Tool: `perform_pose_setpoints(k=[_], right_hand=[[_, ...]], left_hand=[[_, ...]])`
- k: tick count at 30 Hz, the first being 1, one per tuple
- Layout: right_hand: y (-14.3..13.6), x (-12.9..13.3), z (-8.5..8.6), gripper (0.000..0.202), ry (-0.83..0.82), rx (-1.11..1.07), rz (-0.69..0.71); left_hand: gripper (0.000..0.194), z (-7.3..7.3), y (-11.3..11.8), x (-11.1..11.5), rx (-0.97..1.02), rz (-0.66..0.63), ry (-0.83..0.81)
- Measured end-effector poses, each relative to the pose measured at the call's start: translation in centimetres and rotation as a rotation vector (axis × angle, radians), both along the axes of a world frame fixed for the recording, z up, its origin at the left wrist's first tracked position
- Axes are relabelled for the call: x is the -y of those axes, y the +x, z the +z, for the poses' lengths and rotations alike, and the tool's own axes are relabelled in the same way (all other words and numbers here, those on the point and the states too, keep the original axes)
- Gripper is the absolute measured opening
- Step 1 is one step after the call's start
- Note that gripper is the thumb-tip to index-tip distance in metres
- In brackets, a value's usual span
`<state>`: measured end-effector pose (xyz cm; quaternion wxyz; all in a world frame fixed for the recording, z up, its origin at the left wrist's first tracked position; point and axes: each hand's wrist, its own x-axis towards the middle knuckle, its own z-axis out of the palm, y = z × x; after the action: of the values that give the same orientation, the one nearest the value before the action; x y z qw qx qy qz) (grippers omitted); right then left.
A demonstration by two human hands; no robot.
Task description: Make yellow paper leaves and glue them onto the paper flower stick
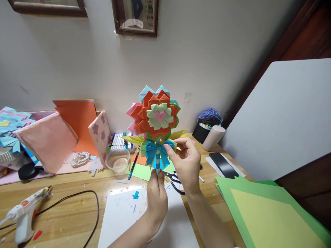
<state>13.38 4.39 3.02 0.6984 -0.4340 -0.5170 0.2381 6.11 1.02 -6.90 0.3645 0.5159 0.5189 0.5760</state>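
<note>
A folded paper flower (159, 115) stands upright in front of me, with orange, pale green, pink and light blue petals and a pink heart at its centre. Its striped blue and white stem (158, 160) is pinched near the bottom by my left hand (157, 196). Below the bloom a blue paper bow (155, 151) is fixed across the stem, with yellow leaves to either side. My right hand (188, 162) grips the bow's right end between thumb and fingers. Scissors (172, 177) lie on the table behind the hands, partly hidden.
A white sheet (116, 220) with scraps lies beneath my hands. The hot glue gun (27, 213) and its cord are at left, behind them a pink box (46, 137). Behind the flower are a clear plastic bowl (118, 160) and markers (121, 141); green and yellow paper (269, 217) lies right.
</note>
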Motion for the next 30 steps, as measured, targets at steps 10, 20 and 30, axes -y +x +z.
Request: perform_pose_setpoints(k=[10,20,30], right_hand=[[-0.4,0.2,0.0,0.018,0.005,-0.049,-0.015],[-0.7,0.5,0.0,0.044,0.025,-0.003,-0.040],[-2.6,1.3,-0.8,0.051,0.051,-0.088,-0.152]], left_hand=[[0.029,0.3,0.0,0.1,-0.085,0.035,0.017],[0.029,0.5,0.2,0.5,-0.023,-0.011,0.026],[0.027,-0.3,-0.3,0.4,-0.024,0.062,0.151]])
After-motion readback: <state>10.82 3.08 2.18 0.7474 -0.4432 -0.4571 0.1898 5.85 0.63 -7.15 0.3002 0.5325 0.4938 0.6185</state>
